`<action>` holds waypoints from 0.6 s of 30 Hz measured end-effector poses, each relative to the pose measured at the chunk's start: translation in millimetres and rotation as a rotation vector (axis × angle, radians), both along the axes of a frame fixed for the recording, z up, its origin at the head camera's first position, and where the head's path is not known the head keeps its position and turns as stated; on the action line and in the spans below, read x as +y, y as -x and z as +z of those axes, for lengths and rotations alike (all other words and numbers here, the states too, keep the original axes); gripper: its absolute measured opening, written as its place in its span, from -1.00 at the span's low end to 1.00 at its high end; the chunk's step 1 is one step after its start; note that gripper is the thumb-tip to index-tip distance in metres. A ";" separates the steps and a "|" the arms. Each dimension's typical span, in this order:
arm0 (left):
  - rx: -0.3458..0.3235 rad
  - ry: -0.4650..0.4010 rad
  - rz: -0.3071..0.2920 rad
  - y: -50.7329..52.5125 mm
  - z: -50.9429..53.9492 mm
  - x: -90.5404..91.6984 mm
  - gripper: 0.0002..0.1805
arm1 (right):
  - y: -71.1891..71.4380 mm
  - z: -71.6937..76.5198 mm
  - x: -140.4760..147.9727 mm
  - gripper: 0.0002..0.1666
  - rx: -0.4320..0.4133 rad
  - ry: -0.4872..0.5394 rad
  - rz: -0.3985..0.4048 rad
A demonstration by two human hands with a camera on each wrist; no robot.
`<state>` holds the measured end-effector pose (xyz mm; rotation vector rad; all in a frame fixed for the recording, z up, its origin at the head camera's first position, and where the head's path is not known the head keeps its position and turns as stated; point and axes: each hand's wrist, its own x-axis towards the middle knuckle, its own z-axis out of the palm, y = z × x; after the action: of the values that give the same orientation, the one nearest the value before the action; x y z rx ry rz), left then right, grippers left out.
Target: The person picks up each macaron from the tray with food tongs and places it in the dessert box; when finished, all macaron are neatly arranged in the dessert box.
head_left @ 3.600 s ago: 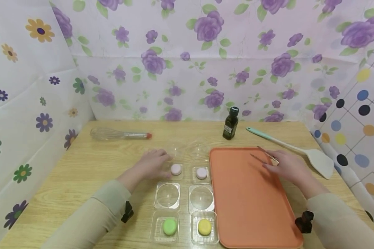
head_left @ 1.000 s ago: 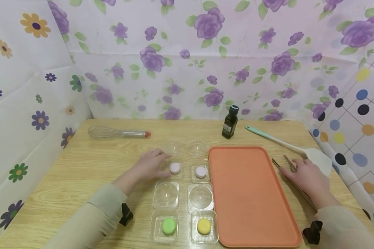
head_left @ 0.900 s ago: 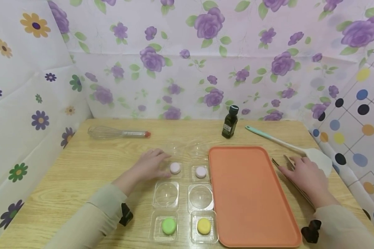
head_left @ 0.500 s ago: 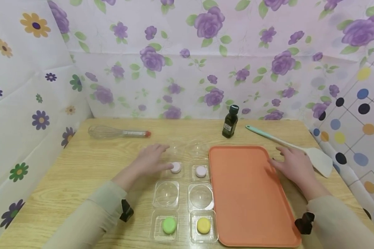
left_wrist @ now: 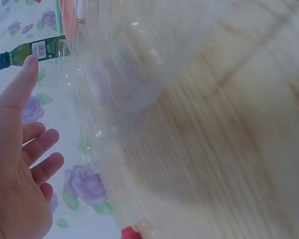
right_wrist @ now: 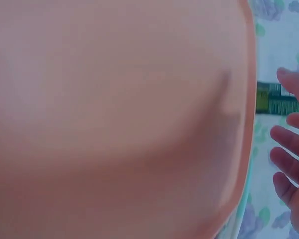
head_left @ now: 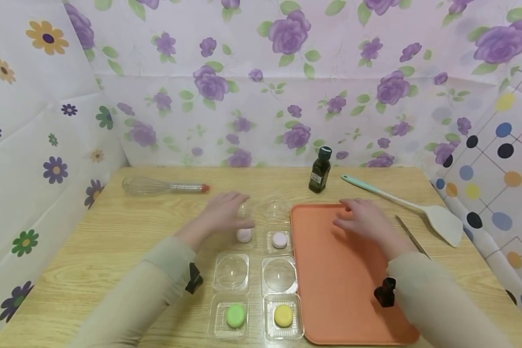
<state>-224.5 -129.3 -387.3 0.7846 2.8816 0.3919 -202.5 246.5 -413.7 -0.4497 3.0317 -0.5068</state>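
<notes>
My left hand (head_left: 221, 214), fingers spread and holding nothing, hovers over the back left clear container, partly hiding the pink macaron (head_left: 244, 235) in it. Another pink macaron (head_left: 280, 240) sits in the open container beside it. In front, a green macaron (head_left: 236, 315) and a yellow macaron (head_left: 283, 315) lie in open clear containers. My right hand (head_left: 367, 223) is above the back of the orange tray (head_left: 348, 290), fingers apart and empty. The left wrist view shows the left palm (left_wrist: 15, 164) beside clear plastic; the right wrist view shows the right fingers (right_wrist: 288, 144) past the tray rim.
Metal tongs (head_left: 411, 236) lie right of the tray, partly hidden by the right arm. Beyond them is a white spatula (head_left: 444, 224) with a mint handle. A dark bottle (head_left: 319, 171) stands behind the tray, and a whisk (head_left: 165, 186) lies at the back left.
The right hand has let go of the tongs, which lie on the table, and has moved left over the tray. The left hand has shifted right and slightly back, fingers spread wider.
</notes>
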 end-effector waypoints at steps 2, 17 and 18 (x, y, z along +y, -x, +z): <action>-0.007 0.019 0.001 2.3 0.7 4.0 -0.08 | 3.6 -1.7 -8.7 -0.21 -0.012 0.011 0.027; -0.037 0.060 0.024 21.1 3.0 34.3 -0.09 | 30.5 6.4 -66.6 -0.15 -0.092 0.070 0.140; -0.039 0.061 0.029 21.9 3.1 35.1 -0.09 | 32.4 7.5 -70.6 -0.14 -0.099 0.075 0.144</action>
<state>-246.4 -94.2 -384.3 0.7178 2.8569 0.3166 -234.9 175.9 -406.2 -0.6223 2.8667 -0.6158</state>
